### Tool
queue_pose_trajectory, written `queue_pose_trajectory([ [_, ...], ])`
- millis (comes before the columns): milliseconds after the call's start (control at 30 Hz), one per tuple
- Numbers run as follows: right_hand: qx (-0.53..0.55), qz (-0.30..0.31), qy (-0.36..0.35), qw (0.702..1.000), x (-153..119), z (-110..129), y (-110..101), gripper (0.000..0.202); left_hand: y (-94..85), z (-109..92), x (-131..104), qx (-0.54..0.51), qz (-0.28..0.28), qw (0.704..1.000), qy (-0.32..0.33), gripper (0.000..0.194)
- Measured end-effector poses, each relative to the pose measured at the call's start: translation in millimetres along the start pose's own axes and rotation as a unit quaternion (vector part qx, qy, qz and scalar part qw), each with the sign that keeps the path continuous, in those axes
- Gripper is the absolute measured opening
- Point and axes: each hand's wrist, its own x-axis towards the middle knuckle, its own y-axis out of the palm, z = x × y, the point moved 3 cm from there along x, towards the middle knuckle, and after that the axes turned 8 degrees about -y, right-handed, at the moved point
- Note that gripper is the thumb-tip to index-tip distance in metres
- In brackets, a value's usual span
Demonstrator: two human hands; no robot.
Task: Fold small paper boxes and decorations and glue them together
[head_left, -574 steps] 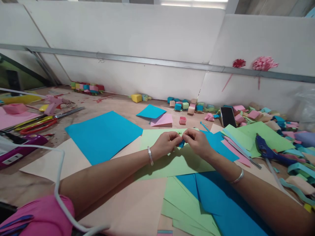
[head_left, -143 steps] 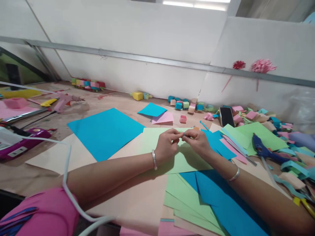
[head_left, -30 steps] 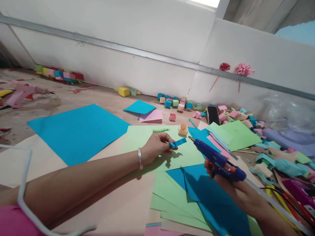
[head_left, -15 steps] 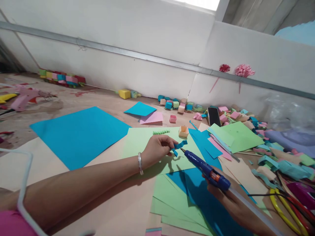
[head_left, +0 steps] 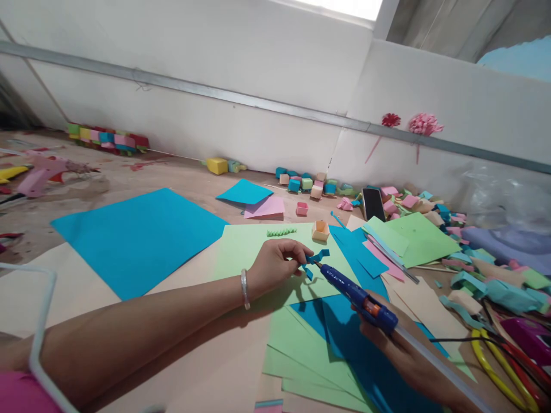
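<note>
My left hand (head_left: pixel 279 263) pinches a folded blue paper strip (head_left: pixel 318 256) above a pale green sheet (head_left: pixel 241 246). The strip's two ends stick out to the right of my fingertips. My right hand (head_left: pixel 391 350) is wrapped round a blue glue gun (head_left: pixel 355 295) with a clear glue stick in its rear. The gun's nozzle is at the blue strip, close to my left fingertips; whether it touches cannot be made out. Behind my left hand lie a zigzag green paper strip (head_left: pixel 282 232) and a small open peach paper box (head_left: pixel 320 230).
A large blue sheet (head_left: pixel 142 241) lies left. Paper cubes (head_left: pixel 297 182) line the wall, near a phone (head_left: pixel 372 204). Yellow-handled scissors (head_left: pixel 495 367) and heaped paper pieces are at right. A pink glue gun (head_left: pixel 41 172) lies far left; a white wire frame (head_left: pixel 45 310) stands near.
The glue gun's nozzle has moved slightly left, up to the blue strip. The strip has tilted a little in my left fingers.
</note>
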Motion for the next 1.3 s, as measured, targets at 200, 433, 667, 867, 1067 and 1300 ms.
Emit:
queue_pose_trajectory([
  [200, -0.015, 0.003, -0.001, 1.000, 2.8, 0.1, -0.6, 0.032, 1.3, 0.7, -1.0, -0.007, 0.016, 1.000, -0.005, 0.023],
  [433, -0.018, -0.006, -0.009, 1.000, 2.9, -0.5, -2.6, 0.031, 1.8, -3.6, -1.5, -0.010, 0.020, 1.000, -0.001, 0.024],
  [667, -0.025, -0.021, -0.003, 0.999, -0.8, -1.5, -4.9, 0.030, 1.7, -1.8, -1.0, -0.022, 0.038, 0.999, 0.004, 0.019],
  [867, -0.016, 0.005, -0.004, 1.000, 3.2, 7.4, -5.5, 0.029, 1.6, -0.6, -0.2, -0.024, 0.049, 0.998, -0.003, 0.015],
  [1067, -0.021, -0.006, -0.007, 1.000, 4.4, 7.9, -7.5, 0.030, 0.5, -1.8, 0.1, -0.033, 0.042, 0.999, 0.004, 0.013],
  [1300, -0.030, 0.014, -0.011, 0.999, 4.4, 10.3, -6.8, 0.030, -0.2, -1.1, 0.6, -0.043, 0.036, 0.998, 0.003, 0.010],
])
